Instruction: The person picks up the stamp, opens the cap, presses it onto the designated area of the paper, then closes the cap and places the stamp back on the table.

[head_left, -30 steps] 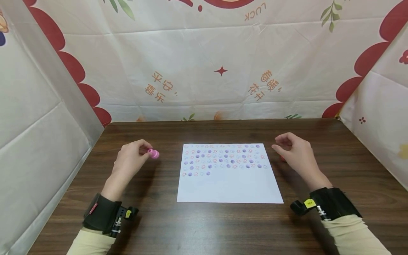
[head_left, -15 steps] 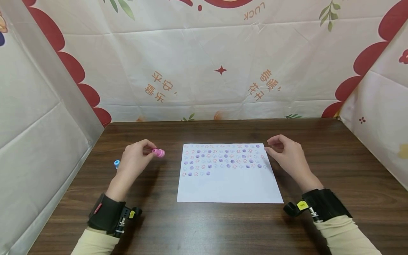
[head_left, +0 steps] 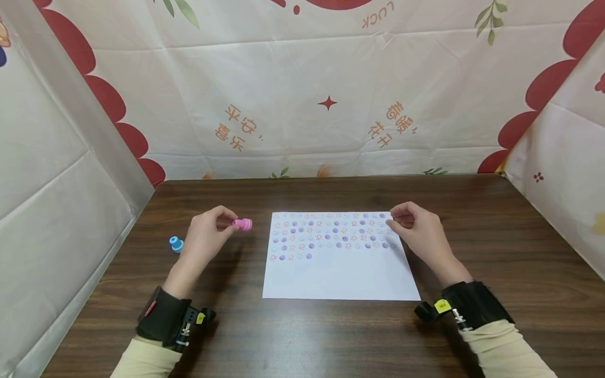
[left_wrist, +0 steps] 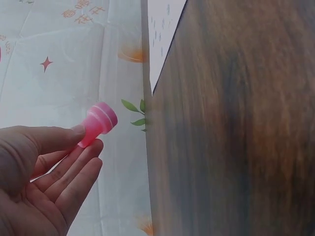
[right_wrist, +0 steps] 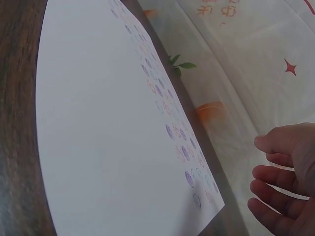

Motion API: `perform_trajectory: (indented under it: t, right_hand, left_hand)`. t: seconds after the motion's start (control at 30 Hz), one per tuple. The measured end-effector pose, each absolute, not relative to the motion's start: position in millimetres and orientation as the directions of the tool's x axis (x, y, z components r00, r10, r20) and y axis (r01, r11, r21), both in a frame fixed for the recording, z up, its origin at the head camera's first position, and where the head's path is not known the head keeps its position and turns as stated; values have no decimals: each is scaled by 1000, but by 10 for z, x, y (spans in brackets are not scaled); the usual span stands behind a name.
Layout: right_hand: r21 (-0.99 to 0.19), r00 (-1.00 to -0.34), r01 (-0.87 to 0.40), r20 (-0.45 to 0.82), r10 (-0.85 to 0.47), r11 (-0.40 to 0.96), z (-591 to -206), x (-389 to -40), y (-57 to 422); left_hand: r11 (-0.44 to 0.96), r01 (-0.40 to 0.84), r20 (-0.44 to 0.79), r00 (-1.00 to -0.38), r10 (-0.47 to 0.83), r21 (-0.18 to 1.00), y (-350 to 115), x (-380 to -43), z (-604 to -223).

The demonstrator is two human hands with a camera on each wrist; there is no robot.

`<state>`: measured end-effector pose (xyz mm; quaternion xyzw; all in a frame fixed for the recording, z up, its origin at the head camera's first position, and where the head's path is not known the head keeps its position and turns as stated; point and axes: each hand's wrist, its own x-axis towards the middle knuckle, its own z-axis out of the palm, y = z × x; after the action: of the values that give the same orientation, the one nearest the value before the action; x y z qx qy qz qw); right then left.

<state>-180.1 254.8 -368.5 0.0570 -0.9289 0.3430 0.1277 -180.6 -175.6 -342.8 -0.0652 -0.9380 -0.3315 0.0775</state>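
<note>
My left hand (head_left: 206, 239) pinches a small pink stamp (head_left: 243, 224) between thumb and fingers, above the table left of the paper. In the left wrist view the pink stamp (left_wrist: 100, 120) points its wide banded end away from the fingertips. My right hand (head_left: 422, 230) hovers over the upper right corner of the white paper (head_left: 331, 278), its fingers loosely bent. The right wrist view shows nothing between the thumb and fingers of that hand (right_wrist: 288, 174). Rows of small purple, blue and red printed marks cover the paper's upper half. A blue stamp (head_left: 176, 244) stands beside my left hand.
The brown wooden table (head_left: 302, 341) reaches back to a pale printed cloth (head_left: 293, 126) behind it. More cloth (head_left: 61, 210) hangs along the left side. Black straps with small cameras sit on both wrists.
My left hand moves right with the pink stamp, uncovering the blue stamp. My right hand moves left to the paper's corner; a red object glimpsed under it earlier no longer shows.
</note>
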Motion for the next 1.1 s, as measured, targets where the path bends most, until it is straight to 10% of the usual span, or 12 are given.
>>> perform_trajectory:
  t: [1.1]
  right_hand:
    - [-660, -961, -222, 271, -49, 718, -3781, -1818, 2389]
  left_hand:
    - [668, 159, 158, -985, 62, 727, -1497, -1768, -3525]
